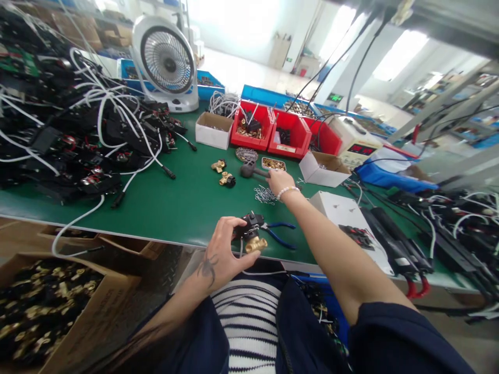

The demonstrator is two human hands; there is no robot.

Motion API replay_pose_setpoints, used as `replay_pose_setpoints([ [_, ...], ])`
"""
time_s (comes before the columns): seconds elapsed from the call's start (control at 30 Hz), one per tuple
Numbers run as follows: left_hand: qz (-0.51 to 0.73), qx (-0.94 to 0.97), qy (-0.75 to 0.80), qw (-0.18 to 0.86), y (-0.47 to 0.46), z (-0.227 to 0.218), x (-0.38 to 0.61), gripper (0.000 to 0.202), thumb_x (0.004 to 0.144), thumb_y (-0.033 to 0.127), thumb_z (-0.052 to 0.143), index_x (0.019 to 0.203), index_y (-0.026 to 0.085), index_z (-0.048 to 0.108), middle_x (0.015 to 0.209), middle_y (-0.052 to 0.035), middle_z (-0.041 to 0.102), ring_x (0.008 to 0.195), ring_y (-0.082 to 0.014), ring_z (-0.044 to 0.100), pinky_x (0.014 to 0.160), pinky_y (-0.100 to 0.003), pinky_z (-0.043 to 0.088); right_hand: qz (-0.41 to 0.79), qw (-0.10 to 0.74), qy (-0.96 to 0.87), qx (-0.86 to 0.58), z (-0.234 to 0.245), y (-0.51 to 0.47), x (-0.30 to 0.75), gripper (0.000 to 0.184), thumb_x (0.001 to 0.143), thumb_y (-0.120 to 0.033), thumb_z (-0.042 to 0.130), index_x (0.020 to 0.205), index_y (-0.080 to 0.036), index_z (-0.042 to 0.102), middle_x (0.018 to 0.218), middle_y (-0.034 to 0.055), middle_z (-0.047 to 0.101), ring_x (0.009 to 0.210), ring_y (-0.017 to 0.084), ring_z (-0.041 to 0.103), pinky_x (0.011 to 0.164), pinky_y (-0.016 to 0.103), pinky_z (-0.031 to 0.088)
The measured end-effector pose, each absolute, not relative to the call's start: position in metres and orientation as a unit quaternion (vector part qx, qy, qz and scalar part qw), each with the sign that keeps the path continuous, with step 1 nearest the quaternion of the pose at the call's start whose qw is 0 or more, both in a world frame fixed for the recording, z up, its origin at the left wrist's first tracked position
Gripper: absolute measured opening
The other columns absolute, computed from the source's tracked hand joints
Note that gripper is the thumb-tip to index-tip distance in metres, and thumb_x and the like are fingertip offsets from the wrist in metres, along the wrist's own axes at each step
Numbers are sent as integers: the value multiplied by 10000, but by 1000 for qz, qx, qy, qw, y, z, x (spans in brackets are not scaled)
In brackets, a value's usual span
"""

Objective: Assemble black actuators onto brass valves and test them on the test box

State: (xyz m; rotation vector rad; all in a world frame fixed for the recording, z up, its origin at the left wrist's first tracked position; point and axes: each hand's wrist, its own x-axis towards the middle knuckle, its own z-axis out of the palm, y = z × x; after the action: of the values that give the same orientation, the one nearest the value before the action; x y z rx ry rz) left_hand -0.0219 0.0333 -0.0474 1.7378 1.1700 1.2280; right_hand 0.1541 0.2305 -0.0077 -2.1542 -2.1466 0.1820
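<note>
My left hand (224, 249) is closed around a black part with a brass fitting (253, 236), held just above the near edge of the green mat (171, 202). My right hand (278, 182) reaches far forward, next to a dark mallet-like tool (249, 170) and a small tray of brass pieces (273, 163); its fingers are hidden, so whether it grips the tool is unclear. A pile of small metal clips (265, 195) lies just below that hand. Blue-handled pliers (278, 231) rest by the held part. Two brass valve fittings (223, 173) sit on the mat further out.
A heap of black assemblies with white cables (78, 119) fills the left side. A white fan (166, 62), red bins (268, 130) and cardboard boxes (212, 130) line the back. A white box (343, 213) and meter (354, 143) stand at right. A carton of brass parts (42, 306) sits lower left.
</note>
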Motion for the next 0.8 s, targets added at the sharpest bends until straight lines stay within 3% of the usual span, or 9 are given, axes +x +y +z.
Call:
replay_pose_setpoints([
  [0.1, 480, 664, 452, 353, 32, -49, -22, 393, 737, 217, 742, 1055, 199, 512, 1136, -67, 491, 1101, -233, 536, 929, -439, 544, 65, 93, -698, -707, 15, 204, 155, 203, 1018, -267, 475, 1007, -112, 605, 985, 149, 664, 929, 245, 642, 817, 353, 480],
  [0.2, 492, 650, 455, 359, 31, -52, -21, 366, 745, 224, 742, 1041, 201, 528, 1143, -68, 487, 1116, -236, 530, 948, -447, 529, 122, 169, -697, -686, 48, 154, 169, 363, 1073, -365, 247, 948, -169, 526, 717, 21, 559, 577, 134, 552, 551, 247, 431],
  [0.23, 497, 645, 455, 361, 31, -52, -20, 363, 745, 226, 744, 1040, 202, 533, 1145, -68, 485, 1118, -236, 529, 952, -449, 525, 208, 262, -682, -651, 57, 133, 176, 371, 1067, -418, 263, 902, -187, 503, 638, -24, 472, 479, 109, 461, 471, 231, 364],
  [0.3, 502, 639, 455, 363, 31, -52, -19, 359, 740, 221, 749, 1034, 200, 544, 1149, -70, 483, 1120, -237, 527, 966, -457, 512, 355, 354, -648, -573, 68, 89, 192, 384, 1011, -534, 419, 836, -202, 497, 578, -67, 367, 425, 78, 342, 416, 213, 263],
  [0.37, 502, 639, 456, 365, 30, -51, -17, 354, 731, 209, 754, 1023, 194, 553, 1152, -74, 484, 1118, -237, 529, 985, -471, 495, 398, 372, -615, -570, 69, 49, 204, 437, 952, -618, 499, 823, -201, 522, 545, -73, 347, 417, 74, 300, 389, 210, 200],
  [0.43, 499, 640, 457, 363, 29, -50, -16, 356, 726, 196, 755, 1022, 190, 557, 1160, -77, 484, 1115, -235, 531, 996, -477, 483, 399, 355, -595, -600, 62, 22, 211, 483, 936, -669, 474, 821, -203, 532, 526, -72, 345, 418, 84, 293, 383, 214, 203],
  [0.6, 505, 647, 454, 346, 29, -52, -15, 347, 739, 197, 748, 1028, 199, 556, 1157, -75, 481, 1126, -231, 511, 972, -452, 496, 355, 152, -678, -625, 56, 6, 213, 595, 849, -755, 508, 624, -206, 466, 532, -26, 417, 474, 115, 365, 417, 235, 258],
  [0.67, 501, 650, 456, 345, 29, -53, -15, 344, 737, 197, 750, 1021, 204, 556, 1156, -73, 480, 1127, -231, 507, 972, -455, 496, 348, 193, -675, -621, 61, 7, 213, 564, 877, -726, 497, 659, -206, 490, 539, -34, 412, 467, 108, 355, 410, 228, 256],
  [0.8, 497, 647, 461, 349, 29, -52, -15, 354, 724, 195, 757, 1016, 210, 558, 1159, -72, 477, 1133, -236, 503, 977, -464, 493, 306, 375, -611, -626, 60, 9, 210, 479, 944, -669, 439, 798, -218, 511, 532, -67, 364, 428, 96, 309, 386, 216, 222],
])
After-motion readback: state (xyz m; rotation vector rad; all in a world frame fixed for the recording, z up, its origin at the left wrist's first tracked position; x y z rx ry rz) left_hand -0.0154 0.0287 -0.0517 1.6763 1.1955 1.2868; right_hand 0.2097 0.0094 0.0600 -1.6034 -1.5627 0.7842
